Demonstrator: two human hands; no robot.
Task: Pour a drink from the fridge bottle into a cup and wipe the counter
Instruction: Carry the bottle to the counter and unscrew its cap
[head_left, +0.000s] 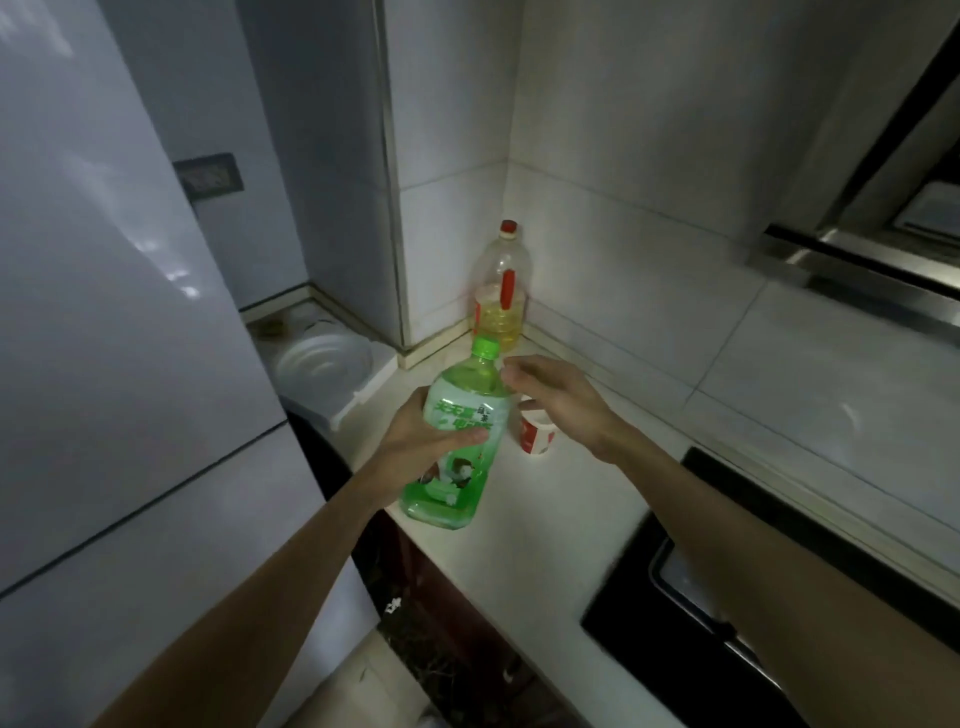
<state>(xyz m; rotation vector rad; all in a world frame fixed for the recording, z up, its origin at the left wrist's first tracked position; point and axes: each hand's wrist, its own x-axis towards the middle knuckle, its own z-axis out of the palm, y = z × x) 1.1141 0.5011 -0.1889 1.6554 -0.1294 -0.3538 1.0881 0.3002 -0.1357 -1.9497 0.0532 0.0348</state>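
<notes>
- Fingers first: the left hand (415, 441) is wrapped round the middle of the green bottle (470, 410), with the thumb lying flat across the front of the label and the other fingers hidden behind it.
- Right hand (561, 400) holds nothing. Its fingers are loose and a bit bent, with the tips right next to the bottle's shoulder just under the cap. It's blurry there, so I can't tell if they actually touch.
- The bottle is clear green plastic with a bright green screw cap (485, 347), which is on. It has a pale label with green lettering, a small picture lower down, and green-tinted liquid inside.
- It sits tilted over the near left edge of the counter (519, 561), top leaning away toward the corner. I can't tell if the base is resting on the counter or just above it.
- Count: two bottles in total. The other is an oil bottle (501, 291) standing upright in the back corner, with a red cap, a red handle and yellow oil low inside.
- One cup (535, 436), white with a red patch, upright on the counter just right of the green bottle and partly behind the right wrist.
- One fridge (104, 364) on the left and one black cooktop (701, 561) set into the counter on the right.
</notes>
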